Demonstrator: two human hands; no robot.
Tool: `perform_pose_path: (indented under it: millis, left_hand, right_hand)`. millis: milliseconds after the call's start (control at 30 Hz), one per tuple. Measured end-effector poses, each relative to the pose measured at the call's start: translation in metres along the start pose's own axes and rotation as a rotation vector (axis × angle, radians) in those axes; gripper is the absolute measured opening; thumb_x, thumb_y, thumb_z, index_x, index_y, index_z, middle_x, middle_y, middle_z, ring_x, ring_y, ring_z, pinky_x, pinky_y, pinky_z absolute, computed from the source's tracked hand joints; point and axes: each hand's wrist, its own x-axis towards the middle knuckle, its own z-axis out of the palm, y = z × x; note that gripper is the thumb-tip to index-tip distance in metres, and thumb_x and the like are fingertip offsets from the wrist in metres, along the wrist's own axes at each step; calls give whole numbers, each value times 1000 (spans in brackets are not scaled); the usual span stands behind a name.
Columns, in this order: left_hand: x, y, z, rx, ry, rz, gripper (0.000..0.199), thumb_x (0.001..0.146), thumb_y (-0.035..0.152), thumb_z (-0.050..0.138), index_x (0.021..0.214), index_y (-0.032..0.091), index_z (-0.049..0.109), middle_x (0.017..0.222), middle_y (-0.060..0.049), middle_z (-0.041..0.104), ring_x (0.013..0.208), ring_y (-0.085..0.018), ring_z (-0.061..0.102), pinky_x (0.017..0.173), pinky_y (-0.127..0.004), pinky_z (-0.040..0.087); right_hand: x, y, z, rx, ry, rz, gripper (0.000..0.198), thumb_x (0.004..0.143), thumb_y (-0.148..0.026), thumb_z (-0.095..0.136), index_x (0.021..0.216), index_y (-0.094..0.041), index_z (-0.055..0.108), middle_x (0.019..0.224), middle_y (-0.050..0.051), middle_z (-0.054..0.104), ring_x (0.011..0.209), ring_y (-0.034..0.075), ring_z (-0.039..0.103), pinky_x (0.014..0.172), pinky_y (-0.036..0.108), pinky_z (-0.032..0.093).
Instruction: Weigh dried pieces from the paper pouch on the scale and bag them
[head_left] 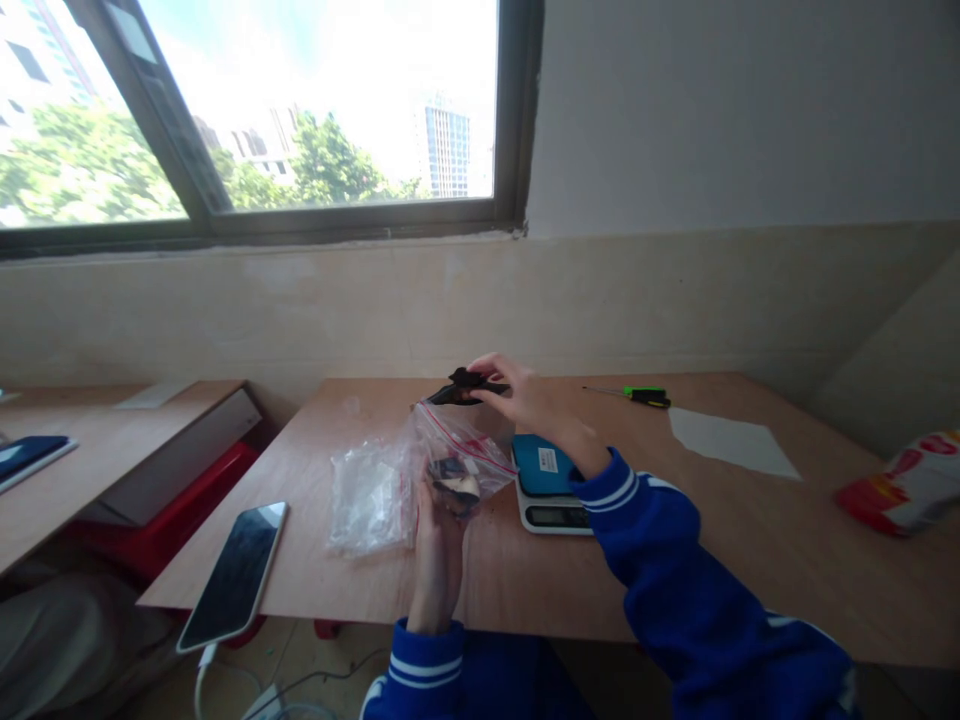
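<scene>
My left hand (437, 545) is closed round the lower part of a clear zip bag (466, 438) with a red seal line. Dark and pale pieces (454, 482) show inside it; their kind I cannot make out. Above the bag's mouth, my right hand (506, 388) pinches a dark, crinkled piece (465, 378) between thumb and fingers. More dark material lies just below it, near the table's back edge. Close to my right forearm sits a white scale (534, 521) with a blue top and a small display. Several flat clear plastic bags (369, 497) lie left of my left hand.
A phone (238, 570) with a white cable overhangs the front left table edge. Green and black screwdrivers (637, 394) and a white sheet (731, 442) lie at the back right. A red and white bag (900, 488) stands far right. Another table (127, 430) is at left.
</scene>
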Motion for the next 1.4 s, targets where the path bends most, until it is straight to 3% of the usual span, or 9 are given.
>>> perform_pose_path:
  millis: [100,267,400,567,700,933,1133,1267,1400]
  left_hand:
    - [-1,2,-1,-13,6,-15,50,87,51,50,135,37,45,139,-2,52,115,-19,56,81,-28,50]
    - [3,1,-5,-53,-38,-8,50,91,49,45,139,37,40,144,-3,46,128,-22,46,91,-35,48]
    - [7,0,-5,-89,-81,-8,52,90,50,45,140,38,37,144,-4,45,132,-24,41,96,-40,45]
    - [8,-2,-1,-85,-101,-1,50,90,50,46,138,38,41,140,-4,50,128,-23,47,97,-39,45]
    - [8,-4,1,-90,-124,-4,48,90,50,45,136,37,44,139,-3,52,124,-22,51,97,-38,45]
    - [5,-1,-1,-34,-167,11,42,92,43,46,132,32,52,140,-3,52,128,-22,47,99,-34,44]
    - [4,-2,-3,29,-160,-4,41,92,45,46,129,32,55,144,0,47,134,-23,39,103,-35,41]
    - [4,-3,-2,-1,-147,-3,44,91,45,47,132,29,52,138,-4,54,129,-25,46,101,-37,42]
    - [4,-2,-1,-34,-141,4,47,92,45,46,136,28,48,136,-6,56,124,-25,51,99,-36,43]
  right_hand:
    - [-4,10,8,-221,-120,-106,28,96,-32,45,101,-19,69,126,11,58,120,23,48,105,43,37]
    - [-14,7,4,-297,-85,-70,39,99,-36,32,112,-25,68,146,8,39,131,25,36,109,48,27]
    - [-20,-15,-5,-47,52,-7,27,95,-30,43,101,-19,67,122,11,56,118,23,50,100,42,39]
    - [-33,-30,-2,210,-381,170,16,91,-16,42,88,-18,58,82,3,64,73,14,61,67,26,48]
    - [-37,-21,9,85,-414,260,9,86,-12,46,89,-18,51,70,-2,59,59,12,56,57,23,44]
    - [-30,-19,22,90,-685,18,42,72,-5,61,112,-18,57,116,9,60,107,22,56,92,34,45]
    - [-32,-22,26,94,-756,105,40,67,-6,68,105,-15,57,98,6,64,86,18,60,77,28,49]
    - [-34,-22,24,116,-763,102,14,76,-9,61,89,-14,60,86,4,64,74,15,58,67,24,47]
    - [-36,-21,21,147,-722,143,13,80,-10,55,90,-14,63,88,4,67,75,14,60,68,23,46]
